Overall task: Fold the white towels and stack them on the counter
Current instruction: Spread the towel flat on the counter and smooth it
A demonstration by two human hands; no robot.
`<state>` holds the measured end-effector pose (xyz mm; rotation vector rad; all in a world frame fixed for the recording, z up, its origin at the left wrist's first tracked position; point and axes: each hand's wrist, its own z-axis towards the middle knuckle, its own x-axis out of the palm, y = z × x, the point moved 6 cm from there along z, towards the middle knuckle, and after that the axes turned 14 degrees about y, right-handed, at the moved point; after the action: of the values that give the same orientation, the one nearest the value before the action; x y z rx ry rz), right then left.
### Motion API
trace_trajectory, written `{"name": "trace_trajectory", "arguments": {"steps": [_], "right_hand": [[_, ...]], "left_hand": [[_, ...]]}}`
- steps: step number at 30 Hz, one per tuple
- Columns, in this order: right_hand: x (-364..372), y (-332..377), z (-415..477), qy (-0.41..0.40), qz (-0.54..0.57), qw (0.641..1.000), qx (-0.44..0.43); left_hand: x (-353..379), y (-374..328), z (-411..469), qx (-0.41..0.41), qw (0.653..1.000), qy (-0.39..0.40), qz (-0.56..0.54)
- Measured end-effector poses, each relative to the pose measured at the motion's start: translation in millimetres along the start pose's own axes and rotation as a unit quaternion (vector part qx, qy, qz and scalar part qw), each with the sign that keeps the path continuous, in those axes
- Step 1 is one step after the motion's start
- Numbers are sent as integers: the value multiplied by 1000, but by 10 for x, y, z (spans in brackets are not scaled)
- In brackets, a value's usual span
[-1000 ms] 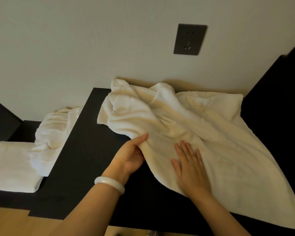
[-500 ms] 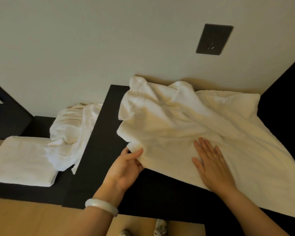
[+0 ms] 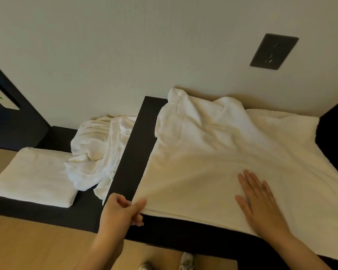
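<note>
Three white towels are noted in the head view, the only view supplied. A large towel (image 3: pixel 213 162) is spread over the dark counter (image 3: pixel 133 156), its far part bunched in ridges against the wall (image 3: pixel 125 55), below a dark socket (image 3: pixel 273 51). Its near left corner is pinched by the left hand (image 3: pixel 121 213), thumb over curled fingers, at the counter's front edge. The right hand (image 3: pixel 260 201) is laid flat on the near right part of the cloth, fingers straight and slightly spread, nothing grasped. A folded towel (image 3: pixel 33 178) is seen on the lower shelf (image 3: pixel 82 211) to the left, with a crumpled towel (image 3: pixel 98 149) touching it and slumped against the counter's side.

Step judged: flattening before the first fold. Task judged early: one towel done, two left.

Risks, as judged:
- Far ridges are not smoothed. If a fold is made now, creases are likely to be trapped and the stack made lumpy.
- Cloth is drawn taut between pinch and flat palm. If the corner is pulled harder than the palm is pressed, the whole sheet may be dragged over the front edge to the floor (image 3: pixel 37 246).
- A loose tail of the crumpled towel is hung near the shelf front; it may be knocked down if brushed by the left arm.
</note>
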<state>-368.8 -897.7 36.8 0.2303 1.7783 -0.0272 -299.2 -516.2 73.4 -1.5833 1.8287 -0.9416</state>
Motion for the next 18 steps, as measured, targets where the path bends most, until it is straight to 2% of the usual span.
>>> {"name": "trace_trajectory", "arguments": {"steps": [2,4,6,9,11,13,16,18], "right_hand": [[0,51,-29,-2,2,1000,-3],[-24,71,-33,-1,3,1000,-2],[-31,76,-33,1,-1,1000,-1],[-22,79,-43,4,-1,1000,0],[-3,108,-39,3,2,1000,-2],[-9,110,-52,0,-3,1000,-1],[-13,81,-50,2,2,1000,-6],[-26,84,-61,1,11,1000,-8]], "left_hand": [[-29,-51,61,-28,992,28,120],[51,-191,144,-18,972,44,230],[175,-360,205,12,943,73,324],[303,-407,190,70,894,180,404],[215,-318,125,107,854,211,464],[109,-209,82,159,829,199,498],[-48,-93,79,245,793,116,545],[-61,-29,98,301,759,101,569]]}}
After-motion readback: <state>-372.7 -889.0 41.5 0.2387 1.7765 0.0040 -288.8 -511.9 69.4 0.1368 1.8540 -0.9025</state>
